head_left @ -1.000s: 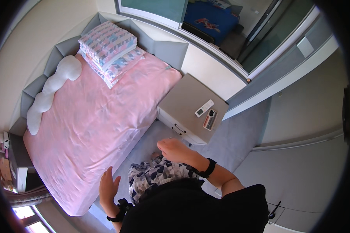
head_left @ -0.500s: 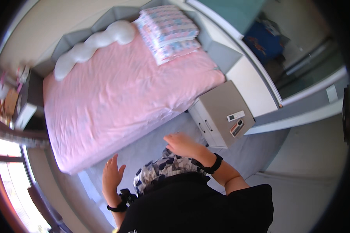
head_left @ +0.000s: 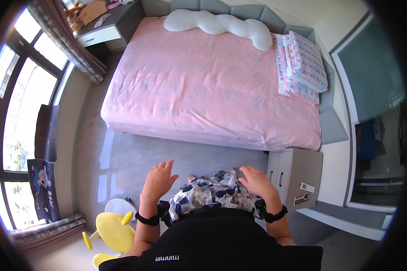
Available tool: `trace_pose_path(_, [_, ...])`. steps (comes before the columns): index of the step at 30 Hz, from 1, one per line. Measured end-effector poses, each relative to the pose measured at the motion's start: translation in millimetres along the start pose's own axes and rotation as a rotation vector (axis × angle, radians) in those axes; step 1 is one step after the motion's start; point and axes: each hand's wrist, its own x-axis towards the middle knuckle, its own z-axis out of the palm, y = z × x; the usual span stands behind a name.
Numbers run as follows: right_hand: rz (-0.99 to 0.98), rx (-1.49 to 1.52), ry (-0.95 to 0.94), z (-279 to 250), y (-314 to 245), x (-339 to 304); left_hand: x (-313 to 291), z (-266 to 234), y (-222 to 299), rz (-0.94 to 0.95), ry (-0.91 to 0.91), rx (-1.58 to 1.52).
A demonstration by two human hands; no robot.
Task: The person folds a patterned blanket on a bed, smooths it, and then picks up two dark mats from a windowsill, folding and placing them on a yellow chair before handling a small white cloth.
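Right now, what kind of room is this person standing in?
Most likely a bedroom: a wide bed with a smooth pink sheet, a long white cloud-shaped pillow at its head, and a small grey bedside cabinet next to it.

Both hands are empty and spread over the grey floor (head_left: 135,158) — the left hand (head_left: 158,180) and right hand (head_left: 257,181) flank patterned trousers (head_left: 212,194). Ahead lies a pink bed (head_left: 208,86); a grey nightstand (head_left: 298,174) stands just beside the right hand.

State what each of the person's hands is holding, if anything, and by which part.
Nothing is held. The left hand and right hand are both open with fingers spread, raised above the grey floor in front of the pink bed.
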Motion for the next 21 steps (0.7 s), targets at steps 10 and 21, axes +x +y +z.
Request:
trace_pose_path(10, [-0.045,0.023,-0.168,19,15,97,-46,-6,-76,-0.306,-0.005,0.002])
trace_pose_path(21, [0.621,-0.040,-0.309,53,291,225,84,-27,-14,-0.449,-0.066,-0.101])
